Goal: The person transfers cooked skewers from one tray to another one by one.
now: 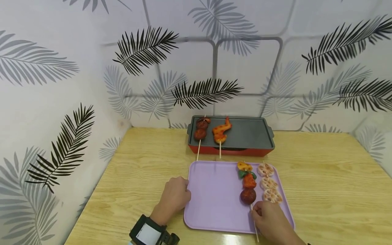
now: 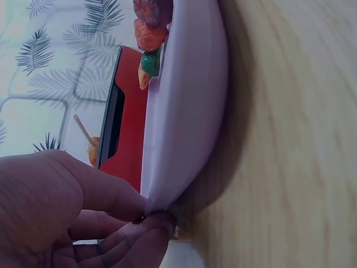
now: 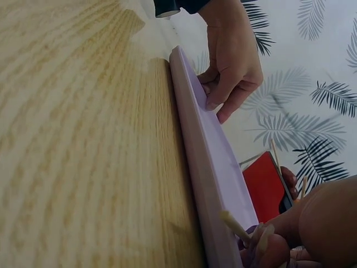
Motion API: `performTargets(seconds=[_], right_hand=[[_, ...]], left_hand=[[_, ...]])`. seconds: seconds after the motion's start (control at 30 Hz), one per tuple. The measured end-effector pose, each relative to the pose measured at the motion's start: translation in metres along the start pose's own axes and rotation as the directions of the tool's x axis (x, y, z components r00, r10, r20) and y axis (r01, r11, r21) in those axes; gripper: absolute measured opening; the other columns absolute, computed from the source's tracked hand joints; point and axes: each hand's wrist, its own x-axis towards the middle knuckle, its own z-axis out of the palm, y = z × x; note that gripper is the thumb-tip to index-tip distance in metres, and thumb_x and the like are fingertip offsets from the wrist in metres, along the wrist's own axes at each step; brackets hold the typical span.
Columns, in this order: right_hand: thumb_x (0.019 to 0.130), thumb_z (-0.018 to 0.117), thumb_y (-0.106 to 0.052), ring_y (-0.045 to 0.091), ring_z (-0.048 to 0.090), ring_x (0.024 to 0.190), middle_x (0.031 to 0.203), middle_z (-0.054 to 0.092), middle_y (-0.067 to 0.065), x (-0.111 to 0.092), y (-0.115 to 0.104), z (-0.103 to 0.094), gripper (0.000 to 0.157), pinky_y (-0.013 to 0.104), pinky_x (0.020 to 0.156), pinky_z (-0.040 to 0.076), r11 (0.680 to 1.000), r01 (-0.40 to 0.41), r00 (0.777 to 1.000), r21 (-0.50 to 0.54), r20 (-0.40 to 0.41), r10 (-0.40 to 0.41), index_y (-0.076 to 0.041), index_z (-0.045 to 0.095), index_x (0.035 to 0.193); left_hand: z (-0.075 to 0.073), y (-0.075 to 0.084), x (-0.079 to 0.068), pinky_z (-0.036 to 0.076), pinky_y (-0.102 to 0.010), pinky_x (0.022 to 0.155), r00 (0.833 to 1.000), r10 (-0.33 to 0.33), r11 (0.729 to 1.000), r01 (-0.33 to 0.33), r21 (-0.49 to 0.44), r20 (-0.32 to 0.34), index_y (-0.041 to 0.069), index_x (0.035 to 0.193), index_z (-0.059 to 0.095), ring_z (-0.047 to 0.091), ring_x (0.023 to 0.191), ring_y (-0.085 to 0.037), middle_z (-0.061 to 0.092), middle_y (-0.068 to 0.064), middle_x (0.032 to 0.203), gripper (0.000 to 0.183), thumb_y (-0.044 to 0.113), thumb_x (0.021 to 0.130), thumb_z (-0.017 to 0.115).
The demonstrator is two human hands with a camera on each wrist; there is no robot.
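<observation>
My left hand (image 1: 174,194) pinches the left rim of a lilac tray (image 1: 214,195) between thumb and fingers, as the left wrist view shows up close. On the tray's right side lies a toy mixed skewer (image 1: 249,183) with a yellow piece, a green piece, an orange-red chunk and a brown ball. The right hand (image 1: 272,217) pinches its wooden stick (image 3: 235,225) below the ball, and the stick's end sticks out past the tray's near edge. Beside it rests a skewer of lotus root slices (image 1: 269,184), its lower end hidden by that hand.
Behind the tray stands a red grill (image 1: 260,152) with a dark plate. On its left lie a skewer of brown balls (image 1: 200,133) and a chicken wing skewer (image 1: 221,131), sticks pointing toward me. All stands on a wooden table (image 1: 324,177) against a leaf-patterned wall (image 1: 239,68).
</observation>
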Motion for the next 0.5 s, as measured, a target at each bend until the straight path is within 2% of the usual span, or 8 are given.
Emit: performTargets(seconds=[0.27,0.5], right_hand=[[0.083,0.066,-0.004,0.009,0.041,0.050,0.052,0.043,-0.007,0.0005,0.0017,0.0005,0.031,0.023,0.049,0.033,0.996,0.044,0.999,-0.074,-0.013,-0.045,-0.015,0.052,0.057],[0.083,0.068,-0.009,0.010,0.043,0.052,0.056,0.048,-0.006,-0.0003,0.0015,-0.0001,0.023,0.025,0.049,0.036,0.992,0.046,0.999,-0.117,-0.022,-0.049,-0.014,0.058,0.063]], left_hand=[[-0.0024,0.0021,-0.0001,0.028,-0.021,0.041,1.000,-0.016,1.000,0.016,-0.010,0.019,0.010,0.058,0.049,0.035,0.046,-0.009,0.031,0.004,0.055,0.028,-0.003,0.081,0.057],[-0.0023,0.0026,0.0000,0.028,-0.021,0.041,1.000,-0.005,1.000,0.006,-0.009,0.018,0.010,0.058,0.049,0.035,0.046,-0.009,0.030,0.004,0.055,0.027,-0.003,0.081,0.057]])
